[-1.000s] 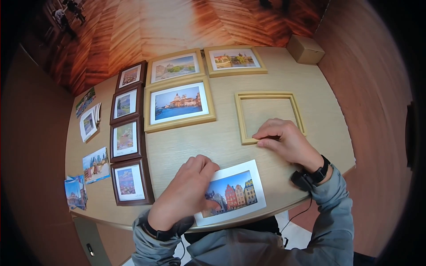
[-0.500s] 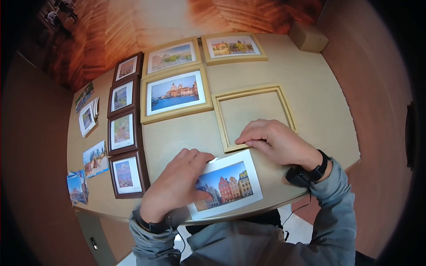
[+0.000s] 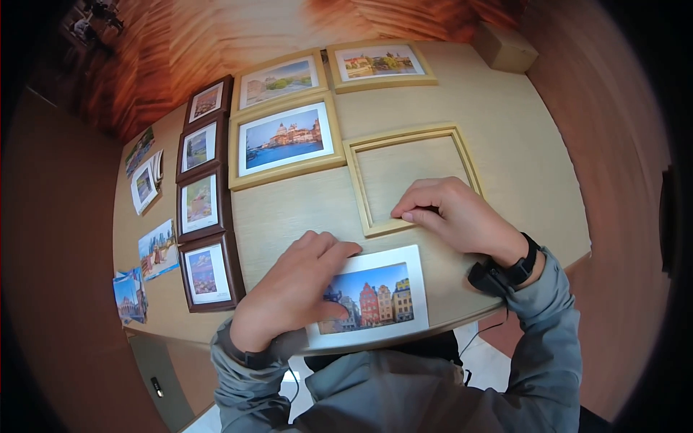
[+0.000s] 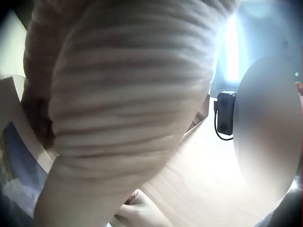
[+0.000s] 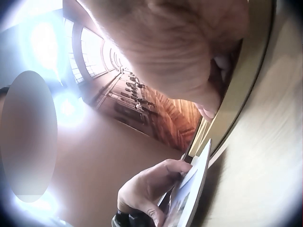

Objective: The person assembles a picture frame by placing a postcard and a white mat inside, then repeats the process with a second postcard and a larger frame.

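Observation:
My left hand (image 3: pixel 289 289) holds a white-bordered picture of colourful town houses (image 3: pixel 372 299) by its left side, thumb over the front and fingers along the top edge. Seen from the right wrist, the picture (image 5: pixel 191 198) is tilted, its edge close to the tabletop. With thumb and fingertips, my right hand (image 3: pixel 458 220) pinches the near bar of an open yellow picture frame (image 3: pixel 359 184). Bare tabletop shows through that frame. In the left wrist view, the hand's own skin hides most of the picture.
Brown framed pictures (image 3: pixel 237 216) stand in a column on the left, beside yellow framed ones (image 3: pixel 339 137). Loose photos (image 3: pixel 157 249) lie along the left edge. A cardboard box (image 3: pixel 505 47) sits at the far right corner of the table (image 3: pixel 534 166).
The yellow frame has shifted left and turned slightly, with the right hand still at its near bar. The left hand keeps the picture at almost the same place. The head view has tilted a little.

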Demonstrator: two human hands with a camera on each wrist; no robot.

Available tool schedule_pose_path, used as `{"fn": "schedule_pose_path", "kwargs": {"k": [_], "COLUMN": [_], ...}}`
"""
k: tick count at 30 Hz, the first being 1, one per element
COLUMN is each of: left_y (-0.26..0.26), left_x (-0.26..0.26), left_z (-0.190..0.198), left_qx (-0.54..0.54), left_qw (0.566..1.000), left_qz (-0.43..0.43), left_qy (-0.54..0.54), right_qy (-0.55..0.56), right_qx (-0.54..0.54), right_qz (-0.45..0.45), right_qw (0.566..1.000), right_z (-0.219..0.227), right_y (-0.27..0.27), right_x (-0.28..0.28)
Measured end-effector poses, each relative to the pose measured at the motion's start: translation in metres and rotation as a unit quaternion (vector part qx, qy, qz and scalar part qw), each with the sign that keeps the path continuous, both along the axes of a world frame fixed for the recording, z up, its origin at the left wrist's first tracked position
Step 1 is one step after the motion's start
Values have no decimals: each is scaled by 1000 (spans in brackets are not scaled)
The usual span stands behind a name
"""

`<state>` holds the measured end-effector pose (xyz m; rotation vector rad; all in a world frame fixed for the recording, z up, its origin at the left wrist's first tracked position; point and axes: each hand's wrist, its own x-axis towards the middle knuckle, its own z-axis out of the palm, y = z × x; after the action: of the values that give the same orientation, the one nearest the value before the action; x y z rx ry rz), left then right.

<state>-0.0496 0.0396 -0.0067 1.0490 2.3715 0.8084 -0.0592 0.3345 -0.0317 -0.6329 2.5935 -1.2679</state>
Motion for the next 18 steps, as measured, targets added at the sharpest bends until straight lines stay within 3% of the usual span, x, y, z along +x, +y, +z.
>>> {"fn": "schedule_pose_path", "kwargs": {"k": [18], "left_y": [11], "left_x": [0], "left_z": [1], "left_qx": [84], "left_qw": [994], "left_qz": [69], "left_qy": [24], "right_qy": [-17], "right_qx": [-41], "right_qz": [6], "right_qw": [999], "right_z": [-4], "right_y": [-4], "right_x": [9]}}
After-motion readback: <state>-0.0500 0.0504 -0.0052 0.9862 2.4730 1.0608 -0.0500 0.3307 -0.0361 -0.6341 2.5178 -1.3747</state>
